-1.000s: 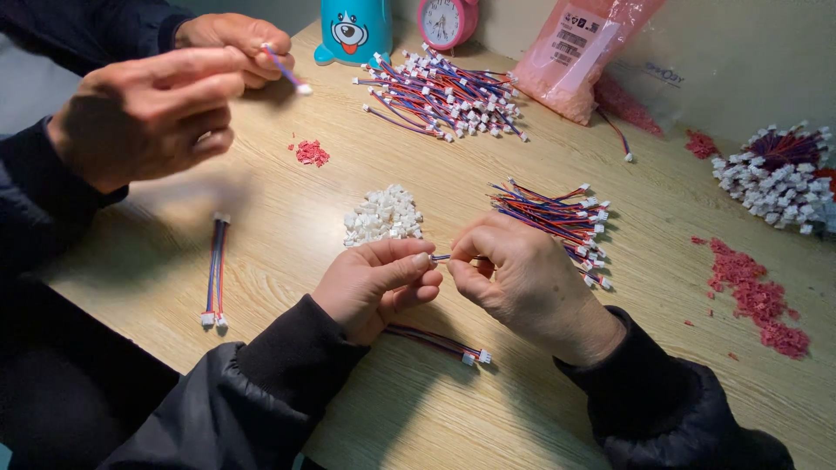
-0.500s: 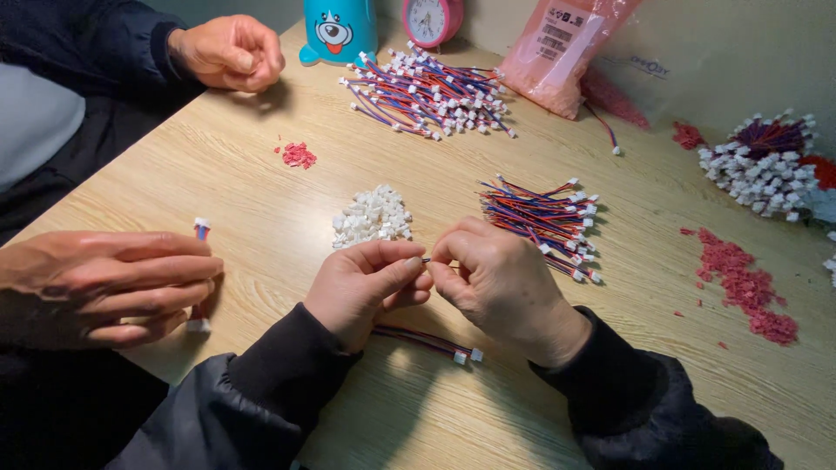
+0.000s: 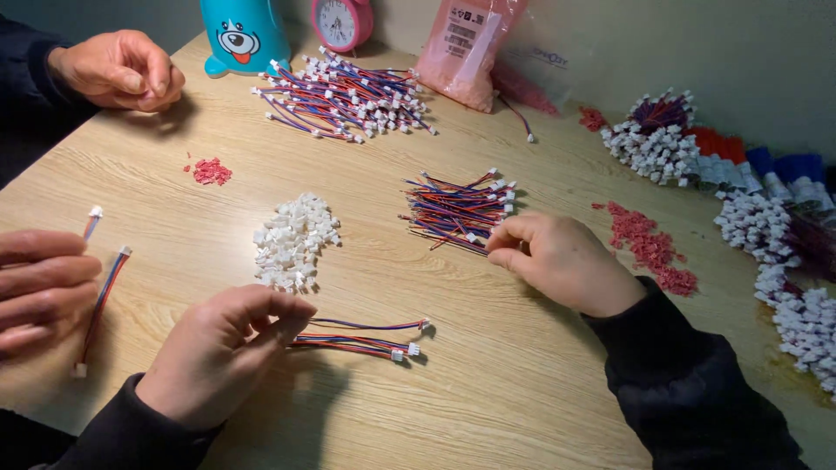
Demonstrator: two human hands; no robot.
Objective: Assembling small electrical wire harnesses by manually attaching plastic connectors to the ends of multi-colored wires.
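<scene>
Pinching finished wires [image 3: 357, 341], left hand [image 3: 218, 352]; right hand [image 3: 562, 261] fingering loose bundle [image 3: 457, 209].

The hands have parted: the left hand [image 3: 218, 348] has dropped toward seven o'clock, fingertips at the finished wires [image 3: 361, 339]. The right hand [image 3: 562, 261] has gone out to three o'clock, touching the loose wire bundle [image 3: 457, 209].
</scene>
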